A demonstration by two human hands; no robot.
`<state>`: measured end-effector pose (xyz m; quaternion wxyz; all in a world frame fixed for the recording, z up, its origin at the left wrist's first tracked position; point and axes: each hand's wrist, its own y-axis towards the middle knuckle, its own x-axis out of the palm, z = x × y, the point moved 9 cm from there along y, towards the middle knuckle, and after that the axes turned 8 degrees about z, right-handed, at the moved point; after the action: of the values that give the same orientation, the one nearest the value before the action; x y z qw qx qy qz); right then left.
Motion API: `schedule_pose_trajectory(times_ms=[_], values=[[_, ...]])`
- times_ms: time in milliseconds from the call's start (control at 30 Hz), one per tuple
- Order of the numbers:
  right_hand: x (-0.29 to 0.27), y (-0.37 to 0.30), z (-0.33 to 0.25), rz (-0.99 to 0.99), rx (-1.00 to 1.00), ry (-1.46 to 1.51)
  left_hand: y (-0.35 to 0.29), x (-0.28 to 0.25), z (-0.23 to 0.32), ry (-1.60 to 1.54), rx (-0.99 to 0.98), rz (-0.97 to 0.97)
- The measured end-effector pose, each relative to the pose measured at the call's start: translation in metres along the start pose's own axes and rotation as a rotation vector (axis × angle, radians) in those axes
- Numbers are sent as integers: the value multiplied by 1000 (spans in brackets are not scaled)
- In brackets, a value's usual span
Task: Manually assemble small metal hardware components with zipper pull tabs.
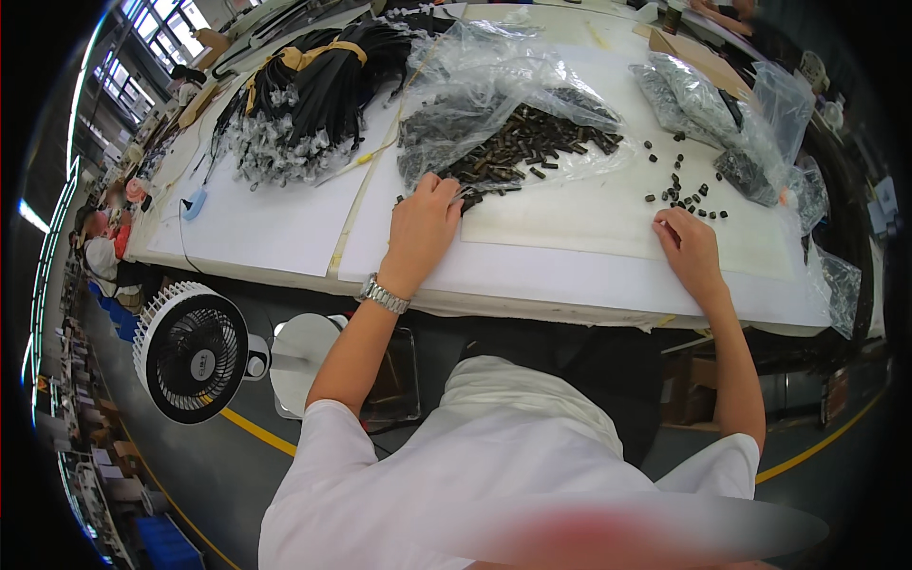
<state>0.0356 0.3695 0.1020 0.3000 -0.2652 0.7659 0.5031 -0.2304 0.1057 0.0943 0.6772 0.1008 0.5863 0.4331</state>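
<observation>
Small dark cylindrical pieces spill in a heap from a clear plastic bag on the table. At the near left edge of that heap is my left hand, a metal watch on its wrist. Its fingers are bent and closed together; whatever they hold is hidden. More short dark pieces lie scattered to the right. Just on the near side of them, my right hand rests low over the table with thumb and fingers drawn together. Anything between those fingertips is too small to make out.
A bundle of black straps with clear plastic ends lies at the far left. Filled clear bags sit at the right. A blue plastic item with a cord lies near the left edge. A white fan stands below the table.
</observation>
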Motion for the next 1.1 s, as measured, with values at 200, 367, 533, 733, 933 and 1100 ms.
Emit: schedule_pose_trajectory(times_ms=[200,367,533,733,933,1100], values=[[-5,-3,-3,11,-66,-34,-2,-1,3,19,-4,-3],[-18,-9,-16,76,-86,50,2,-10,4,-70,3,99],[-35,-57,-74,260,59,472,8,-38,24,-403,-201,43],[24,-144,-141,56,544,1173,-104,15,134,-1292,-750,-845],[42,-176,-143,-134,624,1183,-186,50,156,-1487,-1026,-1041],[52,-181,-140,-150,823,1360,-194,45,157,-1494,-1091,-976]])
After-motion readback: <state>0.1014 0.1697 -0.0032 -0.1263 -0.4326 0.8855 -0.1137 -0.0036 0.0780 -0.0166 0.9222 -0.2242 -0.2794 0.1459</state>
